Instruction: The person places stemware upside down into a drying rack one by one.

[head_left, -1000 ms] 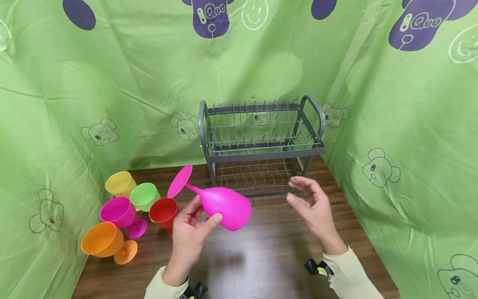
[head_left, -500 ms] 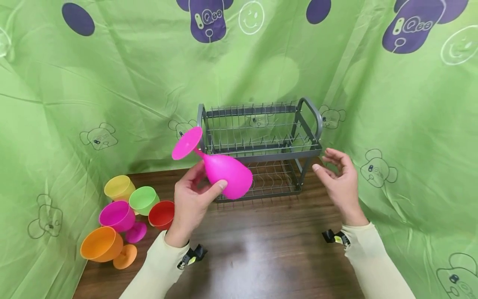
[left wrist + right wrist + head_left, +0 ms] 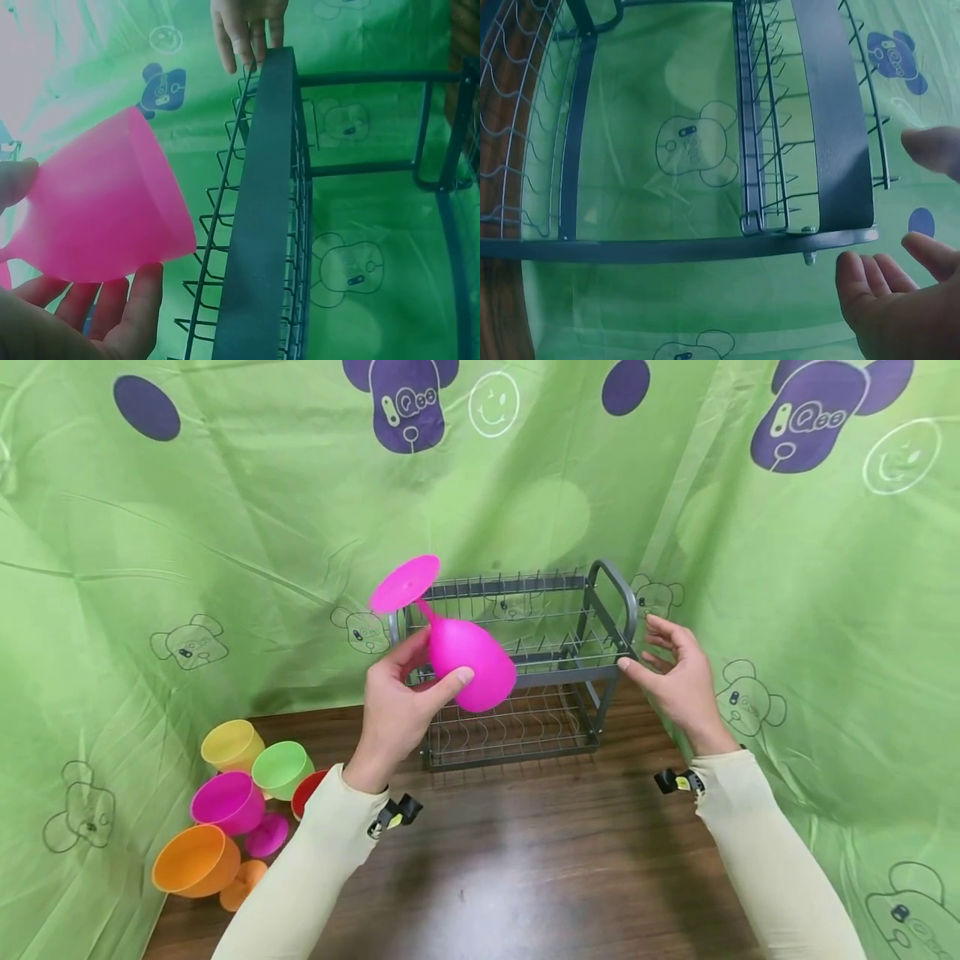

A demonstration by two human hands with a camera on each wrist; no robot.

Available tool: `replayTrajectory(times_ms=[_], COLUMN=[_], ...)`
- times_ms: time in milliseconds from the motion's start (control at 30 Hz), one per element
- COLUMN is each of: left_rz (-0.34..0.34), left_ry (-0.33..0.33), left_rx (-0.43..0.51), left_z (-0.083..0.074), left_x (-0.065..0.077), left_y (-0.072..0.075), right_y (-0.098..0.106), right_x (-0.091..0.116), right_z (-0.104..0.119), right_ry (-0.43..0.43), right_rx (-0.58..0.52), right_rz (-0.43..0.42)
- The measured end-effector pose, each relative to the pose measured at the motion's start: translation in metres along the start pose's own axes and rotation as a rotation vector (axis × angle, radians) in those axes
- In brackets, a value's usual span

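Note:
My left hand (image 3: 408, 697) grips a bright pink plastic goblet (image 3: 474, 664) by its bowl, thumb on the near side and fingers beneath. The goblet is tipped mouth down toward the right, its round foot raised at the upper left. It overlaps the left part of a grey two-tier dish rack (image 3: 555, 675) in the head view. In the left wrist view the goblet's rim (image 3: 171, 187) is right beside the wire prongs of the upper tier. My right hand (image 3: 678, 677) holds nothing; its fingers are spread loosely by the rack's right end, fingertips close to the frame (image 3: 847, 238).
At the left on the wooden surface (image 3: 480, 860) lie several goblets: yellow (image 3: 232, 745), green (image 3: 282, 770), magenta (image 3: 228, 803), orange (image 3: 197, 860) and red (image 3: 306, 792), the last partly behind my left sleeve. Green printed cloth (image 3: 262, 527) hangs around the back and sides.
My left hand has lifted the pink goblet up and forward to the rack, tilting it more steeply mouth down. My right hand has moved forward and right to the rack's right end.

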State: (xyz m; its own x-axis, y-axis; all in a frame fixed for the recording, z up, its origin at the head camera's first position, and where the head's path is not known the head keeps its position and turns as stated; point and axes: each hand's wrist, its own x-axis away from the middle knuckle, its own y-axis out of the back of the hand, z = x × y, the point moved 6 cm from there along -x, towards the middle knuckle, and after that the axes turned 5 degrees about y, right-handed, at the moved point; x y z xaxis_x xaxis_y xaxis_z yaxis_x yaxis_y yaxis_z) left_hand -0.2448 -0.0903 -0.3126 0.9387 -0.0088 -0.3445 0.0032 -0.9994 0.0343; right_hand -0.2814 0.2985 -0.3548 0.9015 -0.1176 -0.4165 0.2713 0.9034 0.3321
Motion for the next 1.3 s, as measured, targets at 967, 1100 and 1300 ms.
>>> replayTrajectory(times_ms=[967, 1100, 1300], left_rz=[0.115, 0.140, 0.183], left_ry=[0.124, 0.135, 0.160], left_rx=[-0.269, -0.254, -0.281], left_z=[-0.014, -0.010, -0.005], left_x=[-0.100, -0.114, -0.131], left_y=[-0.069, -0.083, -0.103], right_y=[-0.007, -0.007, -0.008], right_x=[-0.019, -0.017, -0.017], right_z=[-0.013, -0.013, -0.015], right_ry=[-0.038, -0.044, -0.058], right_rx=[-0.010, -0.016, -0.022], right_rz=[0.208, 0.210, 0.210])
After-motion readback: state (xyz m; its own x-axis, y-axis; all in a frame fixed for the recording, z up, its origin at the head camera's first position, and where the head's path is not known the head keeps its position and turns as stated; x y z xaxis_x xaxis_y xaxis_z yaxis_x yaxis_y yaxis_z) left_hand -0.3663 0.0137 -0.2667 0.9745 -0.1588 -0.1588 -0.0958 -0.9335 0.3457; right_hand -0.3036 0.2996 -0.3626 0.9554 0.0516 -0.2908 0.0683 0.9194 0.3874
